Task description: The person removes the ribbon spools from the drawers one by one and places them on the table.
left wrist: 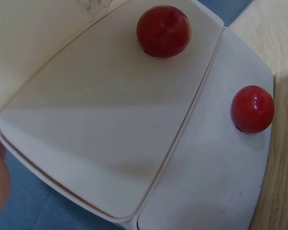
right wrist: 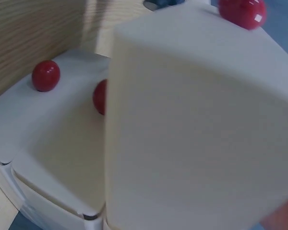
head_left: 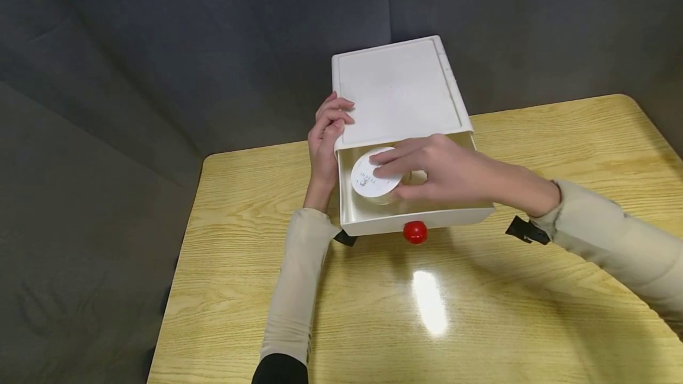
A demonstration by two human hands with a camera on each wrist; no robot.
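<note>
Head camera: left hand [head_left: 325,135] grips the cabinet [head_left: 397,92]; right hand [head_left: 445,168], angled into the drawer [head_left: 453,217], pinches a tub [head_left: 370,178].

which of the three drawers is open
The top drawer: it is pulled out, and the right hand holds a tub inside it. The middle drawer and bottom drawer below are shut.

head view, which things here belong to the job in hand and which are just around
Part of the job:
white drawer unit, its edge gripped by the left hand
open drawer with red knob
round white-topped item in it, held by the right hand

Just around:
wooden table
dark cloth behind
</note>
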